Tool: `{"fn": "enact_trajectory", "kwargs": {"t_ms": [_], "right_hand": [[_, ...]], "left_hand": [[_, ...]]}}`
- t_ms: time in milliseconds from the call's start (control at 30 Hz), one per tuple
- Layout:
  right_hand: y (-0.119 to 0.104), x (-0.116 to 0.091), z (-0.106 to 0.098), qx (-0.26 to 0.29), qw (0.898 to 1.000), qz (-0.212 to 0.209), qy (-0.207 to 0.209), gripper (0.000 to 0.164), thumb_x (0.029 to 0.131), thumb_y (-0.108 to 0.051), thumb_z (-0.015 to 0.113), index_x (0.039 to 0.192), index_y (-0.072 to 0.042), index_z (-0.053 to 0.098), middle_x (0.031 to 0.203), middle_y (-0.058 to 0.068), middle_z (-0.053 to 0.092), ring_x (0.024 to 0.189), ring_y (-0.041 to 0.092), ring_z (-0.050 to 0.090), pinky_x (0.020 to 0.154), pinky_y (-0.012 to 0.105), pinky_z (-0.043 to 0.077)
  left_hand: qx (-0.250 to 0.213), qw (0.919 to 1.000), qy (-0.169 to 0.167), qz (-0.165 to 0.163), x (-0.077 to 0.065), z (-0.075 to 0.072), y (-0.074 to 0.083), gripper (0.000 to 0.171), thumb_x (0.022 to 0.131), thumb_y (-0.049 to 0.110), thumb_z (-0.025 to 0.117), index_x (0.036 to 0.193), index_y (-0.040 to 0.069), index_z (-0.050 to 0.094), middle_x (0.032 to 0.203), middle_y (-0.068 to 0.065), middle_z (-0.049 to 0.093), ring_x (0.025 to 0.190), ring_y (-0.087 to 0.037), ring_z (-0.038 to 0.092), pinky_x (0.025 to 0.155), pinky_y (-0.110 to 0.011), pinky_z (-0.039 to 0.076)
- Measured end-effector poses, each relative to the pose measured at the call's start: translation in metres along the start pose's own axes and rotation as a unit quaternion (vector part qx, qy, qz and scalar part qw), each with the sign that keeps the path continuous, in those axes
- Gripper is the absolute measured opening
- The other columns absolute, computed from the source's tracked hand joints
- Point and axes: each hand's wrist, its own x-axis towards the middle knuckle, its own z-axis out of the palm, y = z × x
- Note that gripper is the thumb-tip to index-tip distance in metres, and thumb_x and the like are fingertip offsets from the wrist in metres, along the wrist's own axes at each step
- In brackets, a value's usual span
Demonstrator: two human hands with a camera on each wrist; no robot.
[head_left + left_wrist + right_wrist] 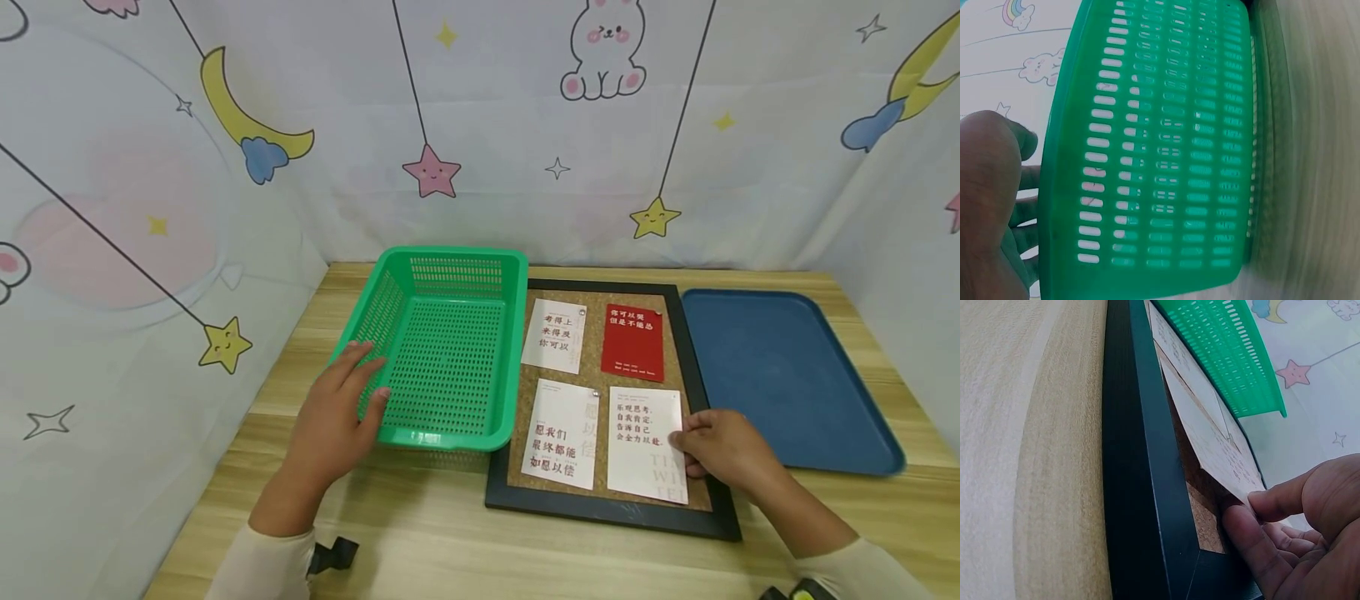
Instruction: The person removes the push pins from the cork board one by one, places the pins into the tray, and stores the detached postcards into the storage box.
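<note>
My right hand pinches the right edge of a white card between thumb and finger, at the lower right of a black-framed cork board. That edge lifts off the cork in the right wrist view. Beside it lies another white card with dark red writing. Higher on the board are a third white card and a red card. Over the left front of the green basket, my left hand hovers with fingers spread, holding nothing.
The green basket stands left of the board and overlaps the board's left edge in the head view. To the right lies a blue tray. All rest on a wooden table, with a printed cloth hanging behind.
</note>
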Motion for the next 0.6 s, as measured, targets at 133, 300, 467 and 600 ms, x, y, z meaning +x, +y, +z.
{"fn": "enact_trajectory", "kwargs": {"t_ms": [133,300,467,600], "right_hand": [[0.0,0.0,0.0,0.006,1.0,0.0,-0.001,0.032,0.096,-0.009,0.067,0.113,0.015,0.056,0.082,0.009,0.069,0.069,0.02,0.067,0.062,0.034,0.06],[0.0,0.0,0.0,0.006,1.0,0.0,-0.001,0.032,0.095,-0.009,0.067,0.113,0.015,0.056,0.081,0.009,0.069,0.069,0.02,0.067,0.062,0.034,0.06],[0.0,0.0,0.0,0.005,1.0,-0.001,-0.001,0.033,0.096,-0.009,0.067,0.114,0.015,0.056,0.083,0.01,0.07,0.069,0.02,0.068,0.062,0.034,0.06],[0.0,0.0,0.001,0.005,1.0,-0.001,-0.001,0.032,0.095,-0.009,0.067,0.113,0.016,0.056,0.082,0.01,0.07,0.069,0.02,0.068,0.062,0.034,0.06]], "left_hand": [[-0.008,0.9991,0.018,-0.037,-0.002,-0.002,-0.005,0.037,0.096,0.006,0.066,0.132,-0.006,0.062,0.146,-0.025,0.051,0.14,-0.046,0.042,0.108,-0.064,0.036],[-0.019,0.9953,0.038,-0.087,-0.005,-0.006,-0.01,0.037,0.097,0.003,0.064,0.133,-0.008,0.06,0.146,-0.026,0.05,0.138,-0.046,0.043,0.106,-0.065,0.037],[-0.023,0.9923,0.034,-0.117,-0.007,-0.009,-0.015,0.038,0.098,0.001,0.06,0.135,-0.008,0.058,0.146,-0.027,0.05,0.136,-0.048,0.043,0.104,-0.066,0.038],[-0.03,0.989,0.022,-0.143,-0.009,-0.01,-0.019,0.039,0.1,0.001,0.056,0.138,-0.009,0.056,0.148,-0.027,0.048,0.135,-0.049,0.044,0.103,-0.066,0.038]]}}
